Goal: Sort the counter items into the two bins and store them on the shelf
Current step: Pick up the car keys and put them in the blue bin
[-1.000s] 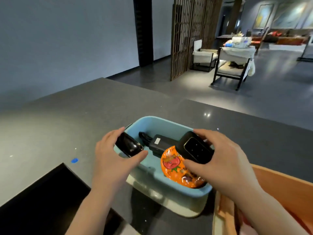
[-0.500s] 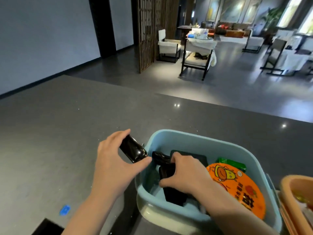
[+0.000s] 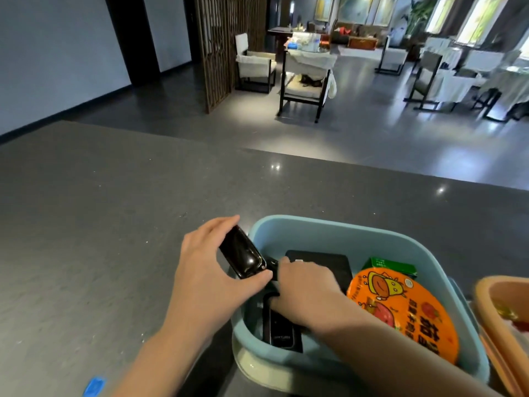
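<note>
A light blue bin stands on the grey counter. My left hand grips a glossy black oval case just over the bin's left rim. My right hand reaches down inside the bin, its fingers curled on a black device lying at the bottom. A flat black box lies behind that hand. To the right an orange round snack pack leans in the bin, with a green packet behind it.
An orange bin with some items stands at the right edge, touching the blue bin's side. A blue tape mark sits on the counter at lower left. Beyond the counter's far edge lies an open floor with chairs and tables.
My right hand carried the black device from above the snack pack down into the bin's left part. My left hand stayed at the rim with the black case. The view panned right.
</note>
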Demonstrator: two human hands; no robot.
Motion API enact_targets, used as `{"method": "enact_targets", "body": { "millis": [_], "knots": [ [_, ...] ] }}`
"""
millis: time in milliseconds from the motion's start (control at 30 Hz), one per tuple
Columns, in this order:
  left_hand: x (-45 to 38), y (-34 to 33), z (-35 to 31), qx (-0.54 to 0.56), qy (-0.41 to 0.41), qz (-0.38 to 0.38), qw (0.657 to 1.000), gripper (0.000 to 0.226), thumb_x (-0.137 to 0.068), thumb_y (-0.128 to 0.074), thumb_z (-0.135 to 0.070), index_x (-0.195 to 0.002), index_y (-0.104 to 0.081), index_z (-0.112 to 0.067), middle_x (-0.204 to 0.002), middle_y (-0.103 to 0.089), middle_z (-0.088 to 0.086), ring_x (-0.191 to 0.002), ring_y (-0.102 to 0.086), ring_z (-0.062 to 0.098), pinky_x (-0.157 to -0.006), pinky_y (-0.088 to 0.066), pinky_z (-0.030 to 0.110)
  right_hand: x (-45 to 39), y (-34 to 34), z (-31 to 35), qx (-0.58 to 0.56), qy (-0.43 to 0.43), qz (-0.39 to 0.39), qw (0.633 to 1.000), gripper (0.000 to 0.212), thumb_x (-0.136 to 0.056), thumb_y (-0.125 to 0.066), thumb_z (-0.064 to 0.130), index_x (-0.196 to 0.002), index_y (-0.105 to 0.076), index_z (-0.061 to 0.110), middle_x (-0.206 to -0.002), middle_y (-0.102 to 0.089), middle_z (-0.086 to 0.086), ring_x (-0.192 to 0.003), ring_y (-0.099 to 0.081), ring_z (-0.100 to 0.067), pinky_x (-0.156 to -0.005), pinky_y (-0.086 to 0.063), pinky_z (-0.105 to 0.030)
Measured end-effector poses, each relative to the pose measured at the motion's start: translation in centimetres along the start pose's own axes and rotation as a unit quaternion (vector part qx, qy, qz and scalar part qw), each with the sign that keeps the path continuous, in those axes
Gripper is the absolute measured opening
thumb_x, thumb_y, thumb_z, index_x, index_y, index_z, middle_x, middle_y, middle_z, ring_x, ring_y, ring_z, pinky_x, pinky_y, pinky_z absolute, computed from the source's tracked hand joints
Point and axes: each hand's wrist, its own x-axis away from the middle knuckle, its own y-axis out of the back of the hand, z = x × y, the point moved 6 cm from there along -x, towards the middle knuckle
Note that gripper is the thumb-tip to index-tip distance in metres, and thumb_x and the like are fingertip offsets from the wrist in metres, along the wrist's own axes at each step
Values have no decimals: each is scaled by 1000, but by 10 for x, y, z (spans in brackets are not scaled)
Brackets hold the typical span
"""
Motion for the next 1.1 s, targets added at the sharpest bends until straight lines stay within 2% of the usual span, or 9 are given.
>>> {"method": "enact_targets", "body": {
  "millis": [133, 233, 333, 500, 600, 700, 900, 1000, 1100],
  "knots": [
    [-2, -15, -17, -44, -47, 127, 990, 88, -50, -84, -49, -130, -49, -39, -125, -42, -30, -121, -32, -5, -94, -21, -1, 29, 37, -46, -79, -8, -120, 990, 23, -81, -56, 48, -92, -49, 28, -86, -66, 5, -85, -64, -23, -63, -42, -31],
    [1, -37, -33, -134, -88, 208, 965, 86, -52, -77, -55, -131, -45, -41, -124, -44, -27, -118, -34, -2, -97, -30, 15, 54, 53, -76, -159, -2, -268, 950, 8, -80, -59, 36, -81, -53, 32, -66, -61, 15, -65, -58, -4, -54, -42, -21],
    [5, -61, -41, -251, -102, 270, 924, 79, -50, -74, -61, -122, -52, -38, -115, -50, -21, -109, -41, 7, -99, -30, 24, 68, 51, -94, -224, -15, -340, 913, 13, -79, -65, 24, -82, -56, 33, -67, -62, 18, -63, -59, 1, -54, -41, -15],
    [17, -93, -31, -371, -84, 393, 837, 62, -57, -72, -57, -111, -57, -30, -111, -60, -5, -104, -57, 23, -83, -43, 31, 70, 35, -102, -292, -11, -355, 888, 22, -80, -65, 20, -90, -54, 37, -71, -65, 22, -70, -62, 6, -60, -51, -26],
    [20, -105, -21, -383, -53, 445, 808, 60, -65, -76, -45, -118, -53, -29, -119, -55, 0, -110, -55, 27, -87, -47, 35, 67, 32, -95, -311, 15, -347, 885, 22, -79, -64, 20, -88, -53, 37, -68, -64, 18, -66, -61, 1, -57, -52, -31],
    [22, -112, -15, -378, -35, 465, 800, 63, -69, -77, -37, -126, -49, -30, -123, -49, 0, -113, -54, 27, -91, -47, 36, 62, 28, -94, -322, 20, -330, 887, 21, -79, -64, 21, -85, -53, 37, -63, -62, 14, -63, -59, -2, -56, -52, -33],
    [19, -111, -13, -354, -10, 440, 826, 66, -60, -80, -41, -121, -55, -37, -120, -58, -10, -108, -61, 20, -85, -49, 29, 60, 25, -97, -342, 19, -323, 882, 21, -78, -64, 21, -85, -52, 37, -62, -61, 14, -63, -59, -2, -55, -51, -32],
    [26, -117, -11, -358, -17, 480, 801, 66, -73, -72, -47, -134, -46, -42, -138, -45, -6, -122, -50, 25, -97, -45, 35, 58, 23, -97, -346, 25, -310, 885, 21, -78, -65, 21, -85, -53, 37, -61, -60, 13, -62, -58, -4, -54, -51, -31],
    [32, -123, -9, -382, -15, 521, 763, 64, -84, -63, -46, -141, -33, -50, -143, -31, 4, -127, -40, 33, -102, -40, 39, 57, 22, -95, -349, 36, -303, 886, 21, -79, -65, 20, -83, -53, 37, -60, -59, 11, -61, -58, -6, -54, -50, -30]
  ]
}}
